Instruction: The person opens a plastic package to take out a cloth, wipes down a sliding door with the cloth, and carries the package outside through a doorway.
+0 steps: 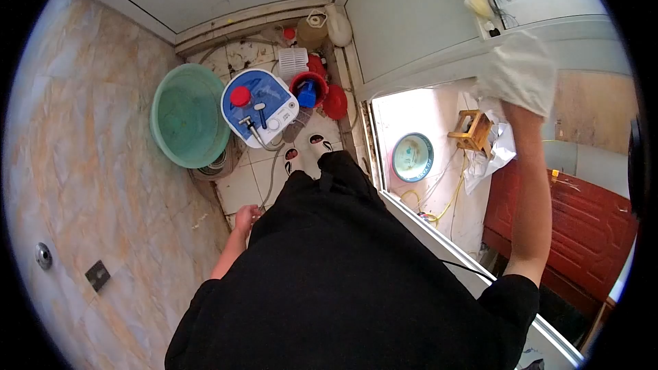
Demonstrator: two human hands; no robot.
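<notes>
Reaching out with a white cloth [519, 68] over the right hand [522, 115]

Has the cloth wrapped about the fingers and most of the palm, in front of the white frame [425, 75]; cannot tell whether gripping it, with fingers hidden, nor whether touching the frame. Can make out lettering on the blue-rimmed basin [430, 164], too small to read. Extends the right arm [529, 192] nearly straight. Hangs the left hand [247, 217] low beside the body, loosely curled near a hose [271, 178]; cannot tell whether touching that.
</notes>
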